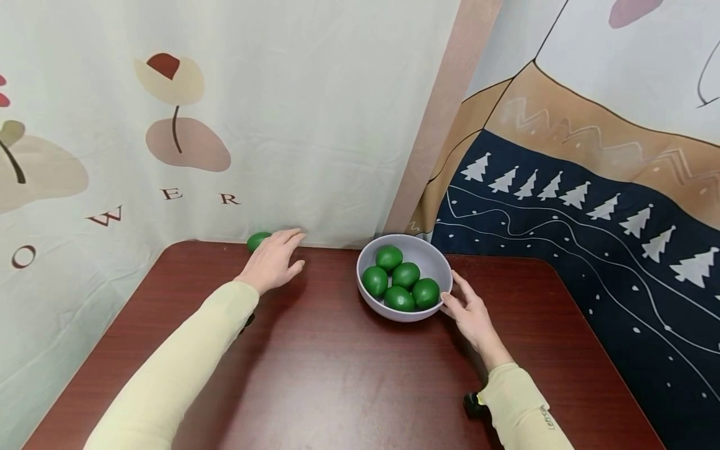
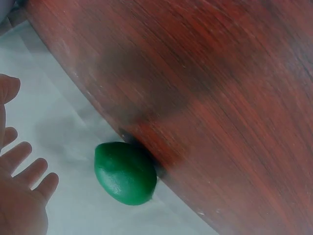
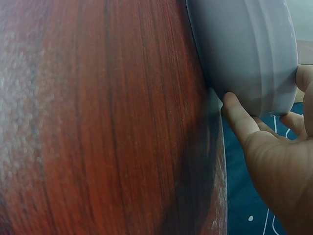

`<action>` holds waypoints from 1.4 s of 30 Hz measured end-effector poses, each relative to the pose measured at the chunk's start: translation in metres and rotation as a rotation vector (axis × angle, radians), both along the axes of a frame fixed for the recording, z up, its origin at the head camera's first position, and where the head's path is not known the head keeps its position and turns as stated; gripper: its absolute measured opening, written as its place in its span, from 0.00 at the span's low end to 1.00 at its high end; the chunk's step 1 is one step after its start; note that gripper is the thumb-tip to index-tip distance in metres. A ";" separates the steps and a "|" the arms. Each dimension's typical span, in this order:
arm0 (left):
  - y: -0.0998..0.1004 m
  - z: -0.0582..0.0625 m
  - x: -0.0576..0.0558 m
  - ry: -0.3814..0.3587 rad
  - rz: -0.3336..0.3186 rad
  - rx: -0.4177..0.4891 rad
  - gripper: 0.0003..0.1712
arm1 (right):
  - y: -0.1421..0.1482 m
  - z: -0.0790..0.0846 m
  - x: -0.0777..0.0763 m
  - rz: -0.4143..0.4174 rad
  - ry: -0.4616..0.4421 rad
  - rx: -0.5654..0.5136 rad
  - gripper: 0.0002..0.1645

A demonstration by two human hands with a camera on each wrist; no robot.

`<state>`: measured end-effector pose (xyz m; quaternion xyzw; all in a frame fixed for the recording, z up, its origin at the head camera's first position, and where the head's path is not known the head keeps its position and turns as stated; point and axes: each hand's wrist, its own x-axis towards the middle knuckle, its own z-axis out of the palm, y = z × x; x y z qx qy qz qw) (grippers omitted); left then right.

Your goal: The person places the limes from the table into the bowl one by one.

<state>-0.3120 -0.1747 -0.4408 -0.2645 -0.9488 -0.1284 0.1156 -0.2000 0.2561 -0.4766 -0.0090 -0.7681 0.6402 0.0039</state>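
Note:
My left hand (image 1: 272,261) hovers near the table's far edge with its fingers extended and nothing in it. Just beyond it, partly hidden behind the fingers in the head view, is a green lime (image 1: 258,241). The left wrist view shows this lime (image 2: 126,173) at the table's edge against the pale curtain, apart from the fingers (image 2: 31,171). My right hand (image 1: 471,315) holds the right side of a grey-lilac bowl (image 1: 405,315), thumb at the rim and fingers against the outer wall. Several limes (image 1: 399,299) lie inside the bowl.
The dark red wooden table (image 1: 320,369) ends at a pale printed curtain (image 1: 315,125) at the back. A navy cloth with white trees (image 1: 562,231) hangs along the right side. The bowl stands near the far edge, right of the table's middle.

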 end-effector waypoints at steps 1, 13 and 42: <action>-0.001 0.000 0.000 0.000 0.005 -0.002 0.36 | 0.000 0.000 0.000 -0.001 0.000 -0.002 0.39; -0.016 -0.005 -0.003 -0.047 0.096 -0.013 0.35 | 0.001 0.001 0.000 0.004 0.002 0.008 0.39; -0.040 -0.012 -0.007 -0.154 0.263 0.038 0.38 | 0.001 -0.002 -0.002 -0.003 0.005 -0.005 0.39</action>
